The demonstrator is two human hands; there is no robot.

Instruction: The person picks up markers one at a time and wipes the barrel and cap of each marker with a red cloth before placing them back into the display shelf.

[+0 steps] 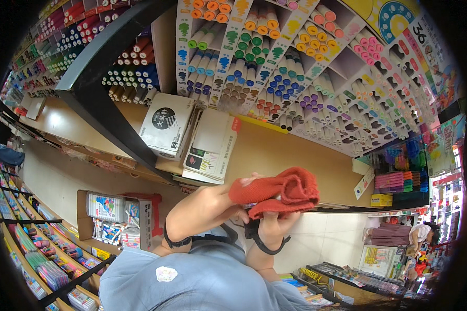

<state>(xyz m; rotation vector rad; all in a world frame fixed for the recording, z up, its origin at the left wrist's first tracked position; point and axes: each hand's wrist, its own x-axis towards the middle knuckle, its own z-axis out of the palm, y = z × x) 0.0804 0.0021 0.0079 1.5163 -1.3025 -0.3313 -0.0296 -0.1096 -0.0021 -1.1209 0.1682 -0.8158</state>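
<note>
A folded red knit cloth (pixel 274 192) is held in front of my chest, one end rolled over in a loop. My left hand (pixel 238 212) grips its left side, with some fingertips showing above it and most of the palm hidden. From below, my right hand (pixel 276 225) holds the lower fold, its fingers partly covered by the fabric. A small pale patch shows between the layers, too covered to identify. Dark bands circle both arms. Beyond the cloth lies the wooden shelf surface (pixel 295 155).
Marker racks (pixel 233 46) rise behind the shelf. A pins box (pixel 167 124) and a white flat box (pixel 212 145) stand beside a black metal post (pixel 101 97). On the floor is an open carton (pixel 81 217) of stationery. A person (pixel 397 235) is at far right.
</note>
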